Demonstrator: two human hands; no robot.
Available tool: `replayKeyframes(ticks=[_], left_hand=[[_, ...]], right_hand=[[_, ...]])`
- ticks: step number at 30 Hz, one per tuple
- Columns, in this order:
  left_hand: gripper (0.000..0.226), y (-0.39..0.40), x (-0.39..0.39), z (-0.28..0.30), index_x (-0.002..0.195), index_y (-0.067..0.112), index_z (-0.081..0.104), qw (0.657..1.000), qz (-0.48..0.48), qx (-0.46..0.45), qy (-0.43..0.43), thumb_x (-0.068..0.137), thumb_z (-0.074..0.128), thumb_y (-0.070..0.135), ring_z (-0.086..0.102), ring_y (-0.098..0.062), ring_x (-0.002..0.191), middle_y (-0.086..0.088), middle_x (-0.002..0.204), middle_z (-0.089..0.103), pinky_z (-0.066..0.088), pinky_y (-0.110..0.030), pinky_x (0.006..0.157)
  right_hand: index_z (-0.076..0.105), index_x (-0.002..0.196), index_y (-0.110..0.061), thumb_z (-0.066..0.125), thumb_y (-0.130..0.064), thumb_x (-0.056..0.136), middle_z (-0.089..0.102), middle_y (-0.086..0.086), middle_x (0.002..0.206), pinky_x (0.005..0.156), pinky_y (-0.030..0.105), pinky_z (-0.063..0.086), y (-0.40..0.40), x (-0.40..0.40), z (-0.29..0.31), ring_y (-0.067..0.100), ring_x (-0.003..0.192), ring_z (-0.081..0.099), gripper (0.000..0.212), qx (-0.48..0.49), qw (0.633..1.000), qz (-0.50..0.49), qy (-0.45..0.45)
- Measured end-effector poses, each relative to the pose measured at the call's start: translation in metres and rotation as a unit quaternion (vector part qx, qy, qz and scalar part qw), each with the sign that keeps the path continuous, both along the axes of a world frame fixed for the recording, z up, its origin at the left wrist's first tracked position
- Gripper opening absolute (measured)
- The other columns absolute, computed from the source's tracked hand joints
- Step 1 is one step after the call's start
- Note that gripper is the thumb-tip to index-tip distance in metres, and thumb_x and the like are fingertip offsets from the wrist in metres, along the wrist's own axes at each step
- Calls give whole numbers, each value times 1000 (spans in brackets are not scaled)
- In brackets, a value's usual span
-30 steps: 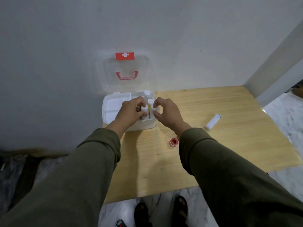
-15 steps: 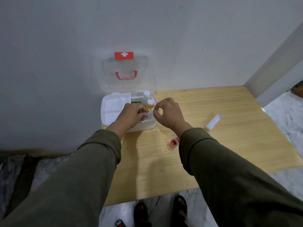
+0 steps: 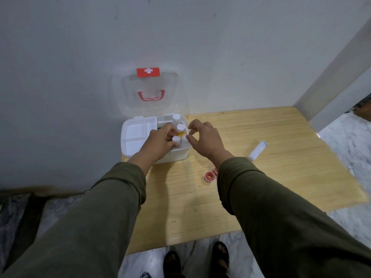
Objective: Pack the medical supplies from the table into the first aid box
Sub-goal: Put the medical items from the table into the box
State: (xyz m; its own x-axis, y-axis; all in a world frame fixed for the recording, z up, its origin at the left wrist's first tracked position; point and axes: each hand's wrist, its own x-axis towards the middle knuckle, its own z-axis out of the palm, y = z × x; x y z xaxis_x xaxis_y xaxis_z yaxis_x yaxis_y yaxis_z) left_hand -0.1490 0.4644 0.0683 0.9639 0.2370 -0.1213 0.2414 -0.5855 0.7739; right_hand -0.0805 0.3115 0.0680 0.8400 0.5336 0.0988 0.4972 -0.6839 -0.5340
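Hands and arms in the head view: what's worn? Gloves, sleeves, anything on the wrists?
Both hands are bare: the left hand and right hand show no gloves, rings or watch. Both arms wear long, loose olive-green fabric sleeves, left sleeve and right sleeve, plain and unmarked, ending in soft cuffs at the wrists.

You can read one sign only: a white cross on a red label [image 3: 148, 72] atop the clear lid [image 3: 150, 93] of the first aid box [image 3: 132, 137]. Print on the white tube [image 3: 257, 150] is illegible.
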Motion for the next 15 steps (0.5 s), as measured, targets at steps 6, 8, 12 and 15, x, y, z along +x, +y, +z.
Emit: replayKeyframes(ticks=[6, 8, 12, 15], left_hand=[[37, -6, -3, 6, 108, 23, 53, 1000, 4, 3, -16, 78, 71, 11, 59, -17, 108, -3, 116, 64, 48, -38, 98], [39, -9, -5, 8, 110, 21, 53, 999, 16, 9, -31, 78, 72, 11, 58, -18, 110, -3, 118, 63, 47, -36, 98], [41, -20, -12, 13, 114, 20, 53, 996, 53, 35, -68, 79, 71, 12, 54, -16, 103, -4, 118, 62, 39, -26, 83], [43, -31, -19, 16, 115, 20, 54, 989, 88, 53, -103, 77, 73, 15, 55, -19, 107, -2, 118, 61, 37, -25, 82]], right_hand=[[52, 114, -18, 58, -23, 89, 69, -4, 98, 90, 39, 42, -16, 3, 9, 21, 108, 49, 26, 9, 1000, -16, 2], [51, 115, -18, 58, -23, 89, 69, -4, 99, 90, 39, 42, -25, 2, 9, 20, 108, 50, 28, 13, 1000, -20, 2], [51, 117, -19, 60, -24, 88, 69, -4, 100, 89, 35, 41, -47, 0, 4, 19, 108, 50, 31, 13, 1000, -19, 11], [52, 117, -20, 63, -24, 86, 68, -5, 101, 83, 29, 36, -68, -4, -5, 19, 107, 50, 33, 22, 999, -17, 27]])
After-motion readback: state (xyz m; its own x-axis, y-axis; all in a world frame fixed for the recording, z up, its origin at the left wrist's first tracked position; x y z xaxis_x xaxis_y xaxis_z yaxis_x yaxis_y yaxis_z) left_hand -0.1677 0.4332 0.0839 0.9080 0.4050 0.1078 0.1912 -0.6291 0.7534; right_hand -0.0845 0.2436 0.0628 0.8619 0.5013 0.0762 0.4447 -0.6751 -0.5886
